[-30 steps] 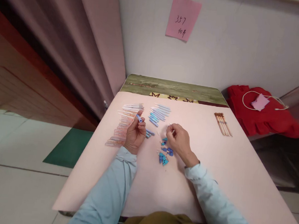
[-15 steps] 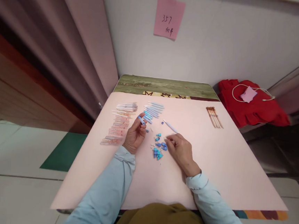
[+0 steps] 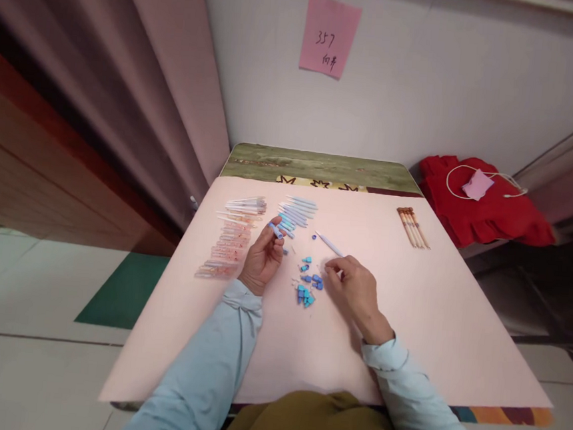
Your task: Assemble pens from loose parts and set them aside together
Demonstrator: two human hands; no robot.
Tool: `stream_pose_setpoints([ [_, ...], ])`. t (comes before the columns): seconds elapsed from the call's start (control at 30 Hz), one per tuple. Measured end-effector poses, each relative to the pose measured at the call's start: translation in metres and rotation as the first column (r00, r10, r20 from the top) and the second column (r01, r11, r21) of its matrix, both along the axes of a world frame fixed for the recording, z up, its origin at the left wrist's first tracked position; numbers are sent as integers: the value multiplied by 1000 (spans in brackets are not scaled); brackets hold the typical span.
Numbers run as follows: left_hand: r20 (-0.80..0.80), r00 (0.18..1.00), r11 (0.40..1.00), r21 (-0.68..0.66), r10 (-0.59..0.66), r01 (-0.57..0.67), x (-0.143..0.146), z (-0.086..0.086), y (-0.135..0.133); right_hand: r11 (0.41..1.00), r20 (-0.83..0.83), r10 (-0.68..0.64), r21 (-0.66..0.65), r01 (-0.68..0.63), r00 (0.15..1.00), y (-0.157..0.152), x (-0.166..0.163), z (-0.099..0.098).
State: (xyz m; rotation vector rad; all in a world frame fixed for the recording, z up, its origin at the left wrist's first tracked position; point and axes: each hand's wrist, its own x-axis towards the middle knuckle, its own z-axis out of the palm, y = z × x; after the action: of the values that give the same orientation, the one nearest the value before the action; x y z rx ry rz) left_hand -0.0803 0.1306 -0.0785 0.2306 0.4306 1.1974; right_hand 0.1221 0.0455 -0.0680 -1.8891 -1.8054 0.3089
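- The left hand (image 3: 261, 261) is raised a little over the pink sheet (image 3: 428, 321) and pinches a short blue tube (image 3: 276, 230) in its fingertips.
- The right hand (image 3: 353, 290) rests beside the small blue caps (image 3: 307, 286), fingers curled narrow; I cannot tell if it holds anything.
- A thin pale pen (image 3: 329, 244) lies just behind this hand.

Matt pink paper sheet (image 3: 406, 332) covers the bench. Small blue caps (image 3: 306, 289) and pen barrels (image 3: 297, 210) look like smooth plastic. Red cloth (image 3: 488, 202) lies soft; sleeves (image 3: 214, 356) are light blue fabric.
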Motion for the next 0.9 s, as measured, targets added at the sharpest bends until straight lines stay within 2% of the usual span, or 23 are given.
stream_pose_setpoints([
  [0.1,-4,1000,1000,15,-4,4,2,0,0,999,-38,-46,-24,45,998,1,13,-7],
  [0.23,-19,1000,999,39,4,-4,2,-2,1,1000,-91,-5,-17,3,996,0,8,-14],
  [0.37,-8,1000,999,35,5,-4,0,-4,1,999,-95,45,26,-42,994,0,-4,-9],
  [0.43,-10,1000,1000,24,1,-1,0,-5,2,991,-76,130,35,-128,989,1,-12,-2],
  [0.57,-32,999,1000,21,-2,3,1,-4,3,950,89,308,-76,-302,947,6,-33,11],
  [0.73,-22,1000,999,32,3,-2,1,-2,2,915,310,377,-272,-298,873,13,-53,22],
  [0.9,-16,999,999,6,-37,37,4,3,0,903,397,411,-303,-306,821,16,-62,22],
])
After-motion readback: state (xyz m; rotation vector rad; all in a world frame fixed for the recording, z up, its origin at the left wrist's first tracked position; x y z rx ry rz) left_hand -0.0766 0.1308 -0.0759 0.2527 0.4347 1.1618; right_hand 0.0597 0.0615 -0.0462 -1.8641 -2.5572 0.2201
